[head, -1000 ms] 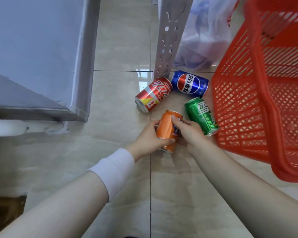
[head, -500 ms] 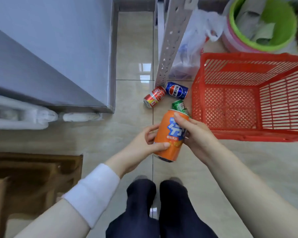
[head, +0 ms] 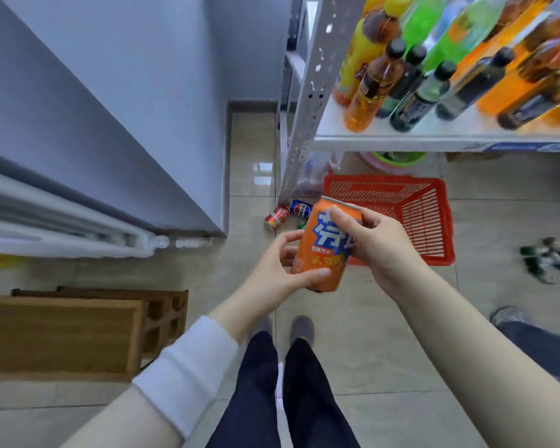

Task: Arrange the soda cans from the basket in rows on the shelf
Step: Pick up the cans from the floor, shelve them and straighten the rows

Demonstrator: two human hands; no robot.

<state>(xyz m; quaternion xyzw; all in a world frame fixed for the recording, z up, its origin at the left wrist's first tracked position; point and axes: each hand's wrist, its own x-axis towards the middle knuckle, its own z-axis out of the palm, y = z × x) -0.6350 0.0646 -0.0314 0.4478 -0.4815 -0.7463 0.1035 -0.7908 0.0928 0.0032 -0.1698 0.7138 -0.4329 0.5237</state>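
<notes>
An orange soda can [head: 320, 253] is held upright in front of me, high above the floor. My left hand [head: 282, 273] grips its lower part from the left and my right hand [head: 374, 244] grips its upper part from the right. On the floor below lie a red can [head: 276, 216] and a blue can [head: 300, 208]; a sliver of a green can [head: 302, 225] shows behind the orange one. The red basket [head: 430, 221] stands on the floor to the right. The white shelf [head: 434, 139] is at upper right.
Several drink bottles [head: 411, 76] stand on the shelf board. A grey cabinet [head: 94, 108] fills the left. A brown wooden block [head: 78, 331] lies at lower left. A green tub [head: 398, 156] sits under the shelf. Dark bottles [head: 545, 258] lie on the floor at right. Another person's shoe [head: 508, 316] shows at right.
Both hands have lifted the orange can off the floor and up toward the shelf. The view has risen, so the shelf and its bottles have come into sight.
</notes>
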